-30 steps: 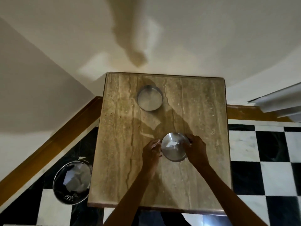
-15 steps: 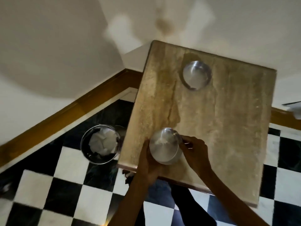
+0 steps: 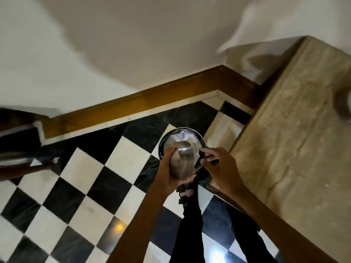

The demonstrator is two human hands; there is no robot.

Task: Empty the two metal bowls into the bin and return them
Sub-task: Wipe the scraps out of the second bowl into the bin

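A metal bowl (image 3: 182, 161) is tipped over, its base facing me, above the round bin (image 3: 199, 137) on the floor. My left hand (image 3: 167, 171) grips the bowl's left side and underside. My right hand (image 3: 218, 166) is at the bowl's right edge, fingers curled; whether it still holds the rim is unclear. White crumpled paper (image 3: 185, 136) shows inside the bin past the bowl. The second metal bowl (image 3: 344, 105) sits on the table, cut off by the right edge of the view and blurred.
The stone-topped table (image 3: 294, 130) stands at the right, its corner next to the bin. A black and white chequered floor (image 3: 95, 186) spreads left and below. A brown skirting board (image 3: 142, 103) runs along the wall. My dark-clad legs (image 3: 191, 224) stand below the bowl.
The bowl has left the table and moved left, over the bin, and turned upside down. The view has swung left, pushing the table to the right edge.
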